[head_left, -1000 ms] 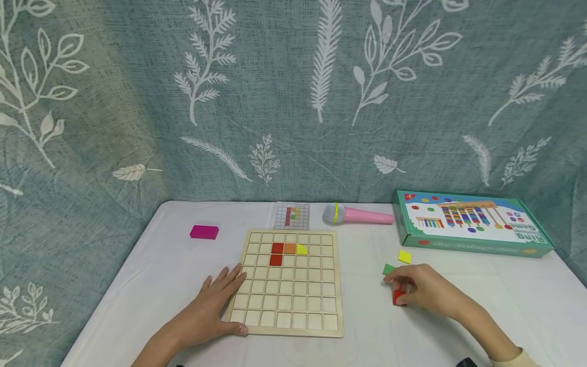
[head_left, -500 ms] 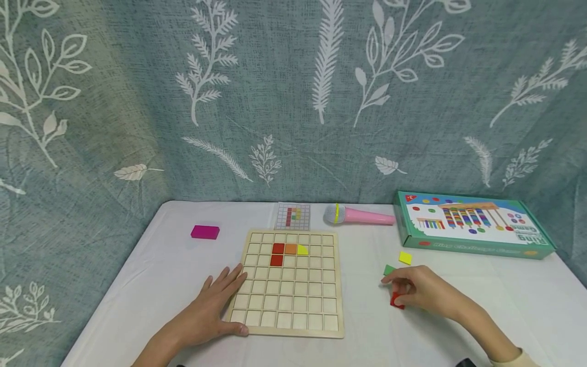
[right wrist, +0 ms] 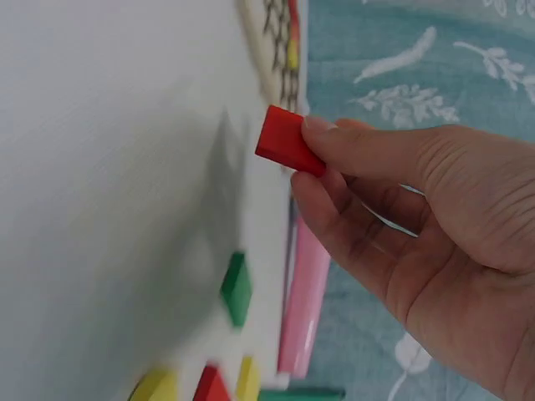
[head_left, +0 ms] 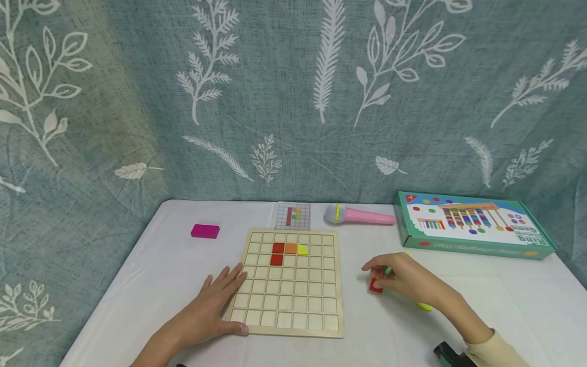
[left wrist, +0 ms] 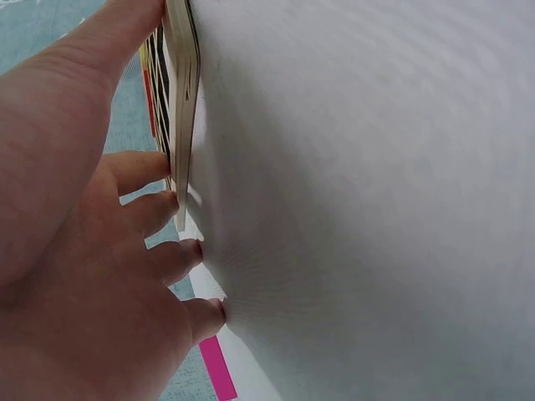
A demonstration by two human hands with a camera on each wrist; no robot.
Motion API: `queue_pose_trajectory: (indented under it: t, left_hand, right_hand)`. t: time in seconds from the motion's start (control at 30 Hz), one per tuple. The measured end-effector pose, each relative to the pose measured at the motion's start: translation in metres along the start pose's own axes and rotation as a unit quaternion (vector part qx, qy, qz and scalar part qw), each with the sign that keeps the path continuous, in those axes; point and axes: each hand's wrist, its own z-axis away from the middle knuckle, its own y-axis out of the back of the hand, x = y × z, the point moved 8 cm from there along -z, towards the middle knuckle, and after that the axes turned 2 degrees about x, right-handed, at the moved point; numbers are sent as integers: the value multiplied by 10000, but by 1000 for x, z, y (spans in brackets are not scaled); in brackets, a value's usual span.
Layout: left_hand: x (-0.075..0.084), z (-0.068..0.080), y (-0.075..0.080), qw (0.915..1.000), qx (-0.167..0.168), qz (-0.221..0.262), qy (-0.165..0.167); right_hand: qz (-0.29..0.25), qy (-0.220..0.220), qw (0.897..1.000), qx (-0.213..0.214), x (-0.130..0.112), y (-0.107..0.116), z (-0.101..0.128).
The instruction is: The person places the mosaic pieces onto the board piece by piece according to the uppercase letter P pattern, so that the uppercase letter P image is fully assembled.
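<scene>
My right hand pinches a red square tile between thumb and fingers, held above the cloth to the right of the board. A wooden grid board lies flat in the middle of the table. In its upper rows sit two red tiles, an orange tile and a yellow rounded tile. My left hand rests with spread fingers along the board's left edge, thumb at its lower left corner. Below the right hand in its wrist view are a green tile, yellow pieces and another red tile.
A printed pattern card lies behind the board. Beside it are a pink toy microphone and a green game box at the back right. A magenta block sits at the left. A patterned curtain hangs behind.
My right hand has lifted the red tile and moved leftward and slightly away from me, uncovering a yellow piece under its wrist. My left hand and the board have stayed put.
</scene>
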Motion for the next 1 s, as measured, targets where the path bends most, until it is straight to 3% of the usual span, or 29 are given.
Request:
queue_pose_trajectory:
  t: [0.43,1.0]
  left_hand:
    - [0,0,1,10000,19,25,-20]
    - [2,0,2,10000,10,-17,-41]
  right_hand:
    - [-48,553,9984,-124,-35,-22,-60]
    - [-379,739,9965,-85,-79,-71,-128]
